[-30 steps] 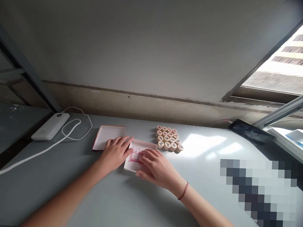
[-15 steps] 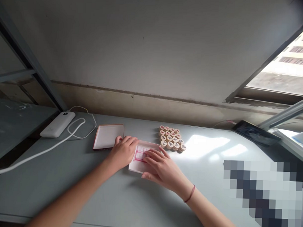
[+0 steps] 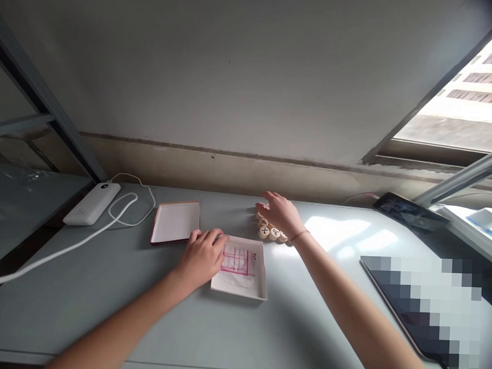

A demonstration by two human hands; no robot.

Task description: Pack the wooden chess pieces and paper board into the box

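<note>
A shallow white cardboard box (image 3: 258,284) lies on the table in front of me. Inside it rests a folded, crinkled sheet printed with pink grid lines (image 3: 237,259). My left hand (image 3: 203,255) grips the box's left wall near the back corner, fingers curled over the edge. Behind the box to the right, several round wooden Chinese chess pieces (image 3: 263,232) with black and red characters stand grouped in stacks. My right hand (image 3: 280,211) is over the far part of this group, thumb and fingers apart, hiding many pieces. Whether its fingertips touch any piece, I cannot tell.
The box lid (image 3: 176,223), white inside with a red edge, lies to the left. Further left are a white power bank (image 3: 92,203) and its white cable (image 3: 82,243). A phone (image 3: 408,213) leans at the back right; a partly pixelated dark-edged object (image 3: 398,313) lies nearer.
My right hand has left the box and moved up and right over the chess pieces. The box has shifted slightly toward me and turned; my left hand stays at its left wall.
</note>
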